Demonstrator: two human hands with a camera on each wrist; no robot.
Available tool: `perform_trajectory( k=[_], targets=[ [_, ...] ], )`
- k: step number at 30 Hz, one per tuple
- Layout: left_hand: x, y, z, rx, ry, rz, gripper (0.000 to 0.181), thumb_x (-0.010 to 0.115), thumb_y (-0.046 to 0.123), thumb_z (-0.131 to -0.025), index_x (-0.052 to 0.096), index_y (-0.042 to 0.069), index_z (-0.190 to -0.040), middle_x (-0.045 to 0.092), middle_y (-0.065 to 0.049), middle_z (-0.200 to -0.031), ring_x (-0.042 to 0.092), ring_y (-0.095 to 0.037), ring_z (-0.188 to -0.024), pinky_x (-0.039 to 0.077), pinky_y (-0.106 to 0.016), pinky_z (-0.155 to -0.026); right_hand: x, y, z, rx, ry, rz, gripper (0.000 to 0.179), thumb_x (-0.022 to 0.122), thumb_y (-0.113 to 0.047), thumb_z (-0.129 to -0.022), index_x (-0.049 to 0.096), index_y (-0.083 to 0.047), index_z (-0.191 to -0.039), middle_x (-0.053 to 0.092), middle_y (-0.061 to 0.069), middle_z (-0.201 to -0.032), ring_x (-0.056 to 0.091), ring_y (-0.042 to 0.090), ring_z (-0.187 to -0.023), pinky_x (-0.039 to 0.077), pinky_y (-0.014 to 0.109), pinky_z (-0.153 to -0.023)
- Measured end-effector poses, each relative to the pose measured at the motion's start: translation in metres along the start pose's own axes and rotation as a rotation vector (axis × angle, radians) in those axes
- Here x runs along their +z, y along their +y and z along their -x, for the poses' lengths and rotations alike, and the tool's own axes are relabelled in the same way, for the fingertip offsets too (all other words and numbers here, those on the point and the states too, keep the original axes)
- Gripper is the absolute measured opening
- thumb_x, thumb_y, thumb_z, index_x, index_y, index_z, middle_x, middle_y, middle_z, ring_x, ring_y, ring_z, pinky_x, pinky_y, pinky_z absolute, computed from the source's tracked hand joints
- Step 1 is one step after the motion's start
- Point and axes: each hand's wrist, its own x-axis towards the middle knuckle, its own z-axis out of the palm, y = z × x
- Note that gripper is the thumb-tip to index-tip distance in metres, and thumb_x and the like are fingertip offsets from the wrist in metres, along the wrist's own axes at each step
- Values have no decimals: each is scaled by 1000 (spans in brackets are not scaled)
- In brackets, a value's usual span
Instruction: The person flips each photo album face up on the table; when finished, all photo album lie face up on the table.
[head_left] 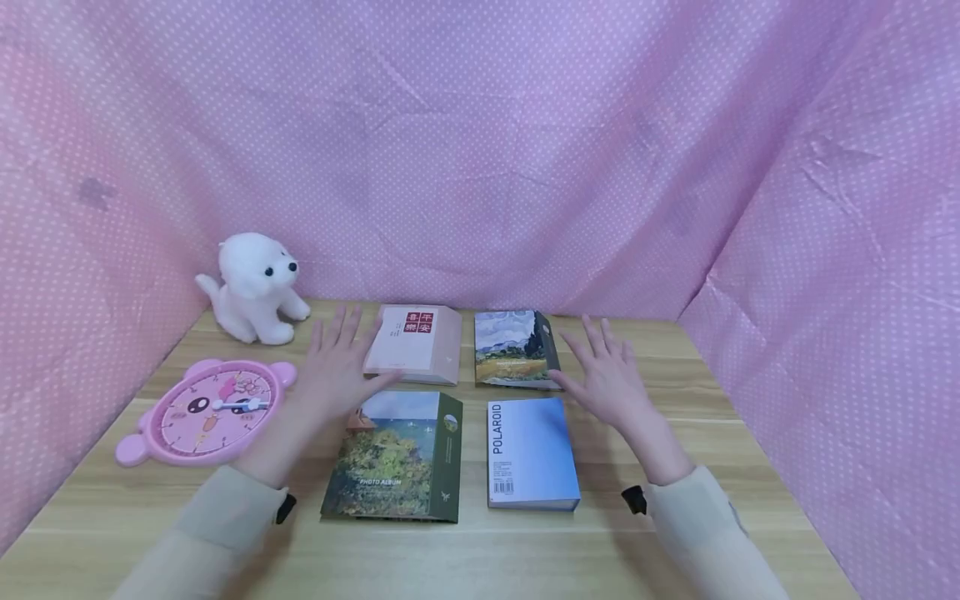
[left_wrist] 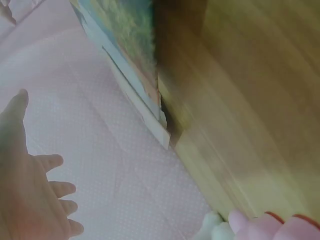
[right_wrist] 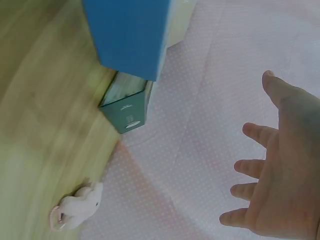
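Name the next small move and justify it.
Probably lower the right hand toward the blue POLAROID book: the hand is raised close by, fingers spread and holding nothing, and the book's cover is unobstructed.

Wood-grain table (head_left: 525, 550); plush dog (head_left: 255, 287), 10 o'clock; pink toy clock (head_left: 210, 417), 9; pink album (head_left: 414, 346), 11; landscape album (head_left: 512, 348), 1; Polaroid album (head_left: 532, 454), 5; green album (head_left: 393, 458), 7; small pale toy (right_wrist: 82, 206), 7 in right-wrist view.
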Motion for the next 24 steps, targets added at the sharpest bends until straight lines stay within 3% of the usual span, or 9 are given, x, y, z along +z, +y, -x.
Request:
perform_trajectory(
  k=[8, 15, 21, 24],
  targets=[
    [-1, 0, -17, 10, -22, -15, 96, 36, 76, -84, 10, 15, -153, -4, -15, -158, -10, -33, -144, -11, -52, -115, -10, -19, -22, -54, -2, -39, 75, 39, -66, -90, 22, -25, -151, 7, 16, -158, -2, 38, -144, 12, 67, -110],
    [2, -3, -29, 42, -45, 3, 93, 41, 70, -86, 14, 9, -152, 4, -21, -156, -4, -38, -144, -3, -55, -116, -11, -40, -45, -96, -20, -48, 76, 41, -64, -91, 26, -20, -150, 10, 16, -158, 0, 36, -145, 6, 58, -115],
    [15, -7, -41, 89, -79, -4, 94, 44, 69, -86, 15, 8, -152, 3, -21, -156, -3, -39, -144, 3, -54, -116, 2, -60, -66, -132, -30, -69, 77, 43, -63, -91, 23, -20, -151, 2, 13, -159, -1, 33, -145, 6, 55, -116],
    [27, -8, -47, 113, -103, -5, 94, 45, 68, -86, 16, 9, -152, 0, -19, -157, -5, -36, -144, 4, -54, -117, 14, -70, -75, -141, -31, -97, 77, 47, -61, -90, 23, -21, -151, 5, 12, -159, 1, 33, -145, 7, 53, -117]
  ],
)
